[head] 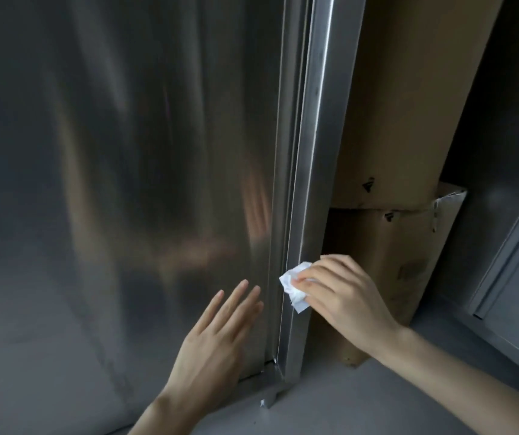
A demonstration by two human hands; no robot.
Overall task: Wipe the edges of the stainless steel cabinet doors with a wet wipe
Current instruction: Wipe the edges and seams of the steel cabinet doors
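A tall stainless steel cabinet door [126, 183] fills the left and centre of the view. Its vertical right edge [311, 152] runs from top to near the floor. My right hand [342, 296] holds a crumpled white wet wipe [292, 285] and presses it against the lower part of that edge. My left hand [217, 337] rests flat on the door face just left of the edge, fingers spread and pointing up, holding nothing.
Stacked brown cardboard boxes [393, 152] stand right behind the door edge, close to my right hand. Another stainless steel cabinet [515, 277] lies at the far right. Grey floor [361, 403] shows below the door's foot.
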